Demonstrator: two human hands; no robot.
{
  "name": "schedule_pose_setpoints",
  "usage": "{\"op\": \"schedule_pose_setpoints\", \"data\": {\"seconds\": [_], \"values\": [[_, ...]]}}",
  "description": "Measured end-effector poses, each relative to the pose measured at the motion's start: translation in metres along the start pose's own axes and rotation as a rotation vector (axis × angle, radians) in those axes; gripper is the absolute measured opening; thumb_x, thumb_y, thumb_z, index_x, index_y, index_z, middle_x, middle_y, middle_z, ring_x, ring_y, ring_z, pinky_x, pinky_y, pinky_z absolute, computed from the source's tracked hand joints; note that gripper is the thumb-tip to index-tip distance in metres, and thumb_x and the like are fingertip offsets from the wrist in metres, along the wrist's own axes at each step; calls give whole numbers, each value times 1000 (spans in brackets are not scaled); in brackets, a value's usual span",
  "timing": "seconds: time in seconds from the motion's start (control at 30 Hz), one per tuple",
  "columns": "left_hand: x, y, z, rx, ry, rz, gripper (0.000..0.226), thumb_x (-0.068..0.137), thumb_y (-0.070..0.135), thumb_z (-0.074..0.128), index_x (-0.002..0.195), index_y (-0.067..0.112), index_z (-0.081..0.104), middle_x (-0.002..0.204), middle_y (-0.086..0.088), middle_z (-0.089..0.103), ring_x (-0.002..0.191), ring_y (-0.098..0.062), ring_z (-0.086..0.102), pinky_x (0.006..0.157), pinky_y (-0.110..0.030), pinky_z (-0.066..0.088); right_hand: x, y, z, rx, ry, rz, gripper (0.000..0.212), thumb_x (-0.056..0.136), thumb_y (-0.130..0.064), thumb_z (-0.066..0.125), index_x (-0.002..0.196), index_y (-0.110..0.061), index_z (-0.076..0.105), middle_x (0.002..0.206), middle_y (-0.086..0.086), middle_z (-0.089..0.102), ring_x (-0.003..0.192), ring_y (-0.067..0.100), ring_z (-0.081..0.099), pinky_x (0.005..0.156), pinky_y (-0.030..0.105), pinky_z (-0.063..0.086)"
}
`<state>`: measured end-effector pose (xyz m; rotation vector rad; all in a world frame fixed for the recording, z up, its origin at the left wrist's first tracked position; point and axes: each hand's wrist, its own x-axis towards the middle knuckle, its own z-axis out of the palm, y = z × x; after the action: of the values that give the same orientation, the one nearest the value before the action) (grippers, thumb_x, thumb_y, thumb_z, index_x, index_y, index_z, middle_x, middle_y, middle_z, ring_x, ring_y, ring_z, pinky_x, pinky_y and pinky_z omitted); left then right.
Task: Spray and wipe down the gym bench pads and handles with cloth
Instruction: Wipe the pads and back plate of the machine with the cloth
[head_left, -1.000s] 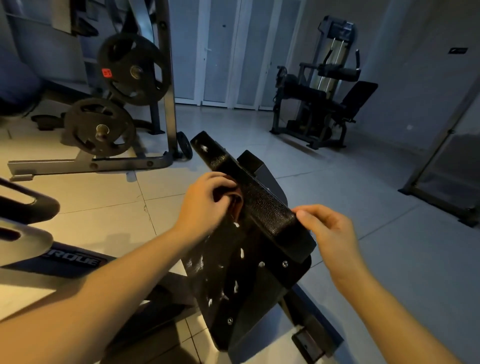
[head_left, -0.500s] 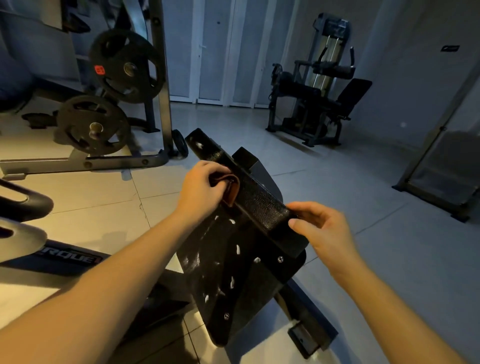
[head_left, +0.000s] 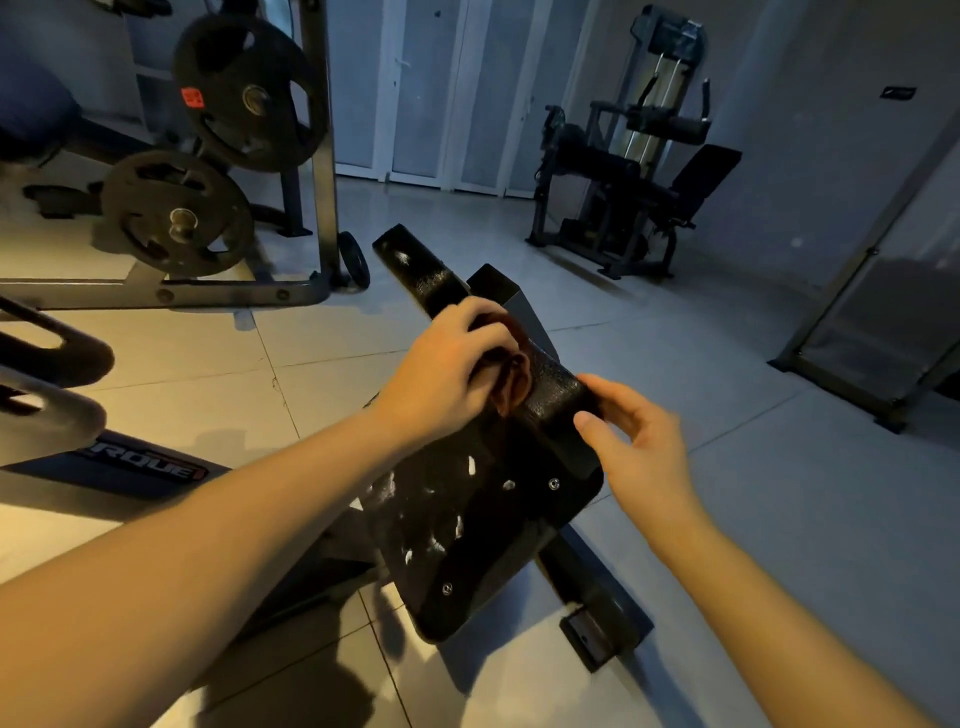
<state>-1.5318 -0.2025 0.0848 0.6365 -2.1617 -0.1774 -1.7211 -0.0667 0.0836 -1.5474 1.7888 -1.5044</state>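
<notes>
A black bench pad stands tilted in front of me, its back side showing bolts and several white worn spots. A black textured bar runs along its upper edge. My left hand grips a dark reddish-brown cloth and presses it against that bar. My right hand is at the bar's lower right end, thumb on the near face and fingers curled round the far side. No spray bottle is in view.
A weight rack with black plates stands at the left. A black weight machine stands at the back right, before closed white doors. A bench frame marked ROGUE lies at the lower left. Tiled floor surrounds the bench.
My left hand has slid the cloth down the bar toward my right hand. The right hand stays at the bar's lower end.
</notes>
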Motion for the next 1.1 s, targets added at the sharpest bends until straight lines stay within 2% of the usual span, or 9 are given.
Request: {"op": "schedule_pose_setpoints", "data": {"seconds": [0.17,0.23,0.37,0.5,0.63,0.73,0.83,0.97,1.1], "values": [[2,-18,10,-117,195,-291,19,93,9,68,110,16,71,128,-1,56,117,-17,55,101,-26,46,-11,2,12,-70,57,-26,47,96,-8,65,139,-24,61,127,-15,66,114,-15,56,91,5,44],[-5,-18,12,-268,254,-460,17,94,8,69,106,19,71,120,2,59,110,-12,57,97,-19,46,-13,2,15,-52,89,-18,48,96,-7,64,141,-24,60,128,-15,65,113,-16,55,87,2,43],[-30,-19,20,-907,388,-885,14,95,9,69,104,16,76,103,-5,75,99,-20,72,88,-38,60,-16,0,26,21,191,-30,44,96,2,61,134,-21,64,120,-12,64,97,-25,55,71,-1,46],[-49,-33,26,-1354,442,-1286,22,95,8,65,116,3,69,94,-9,75,88,-22,72,80,-38,60,-13,-2,36,46,264,-75,47,91,9,60,118,-29,68,110,-15,68,100,-13,61,81,3,48],[-61,-35,23,-1739,334,-1326,22,93,19,65,106,3,63,109,-16,67,108,-31,69,87,-46,61,-11,-1,40,42,279,-67,48,89,9,58,112,-31,70,106,-13,70,103,-3,64,83,7,49],[-56,-24,26,-1706,224,-1278,42,82,21,82,115,3,64,113,-20,71,109,-37,70,97,-54,56,-10,-1,40,27,289,-65,45,89,10,57,121,-18,70,110,-7,71,103,-1,64,82,6,49],[-47,-18,34,-1563,91,-1290,50,81,7,79,127,0,61,105,-20,74,94,-34,74,79,-45,64,-11,3,42,10,295,-87,45,90,7,57,126,-18,68,114,-7,71,110,2,63,86,7,49],[-41,-27,45,-1408,288,-1321,20,93,6,65,113,6,61,86,-13,74,68,-24,74,53,-33,61,-11,6,43,-21,316,-112,45,91,5,57,131,-15,66,118,-3,70,114,5,63,89,9,50],[-37,-39,61,-1288,422,-1263,14,102,19,57,114,14,59,102,-11,74,86,-23,75,68,-35,62,-12,4,44,-51,317,-123,45,91,5,56,129,-15,67,114,-5,70,112,5,64,92,13,51]]}}
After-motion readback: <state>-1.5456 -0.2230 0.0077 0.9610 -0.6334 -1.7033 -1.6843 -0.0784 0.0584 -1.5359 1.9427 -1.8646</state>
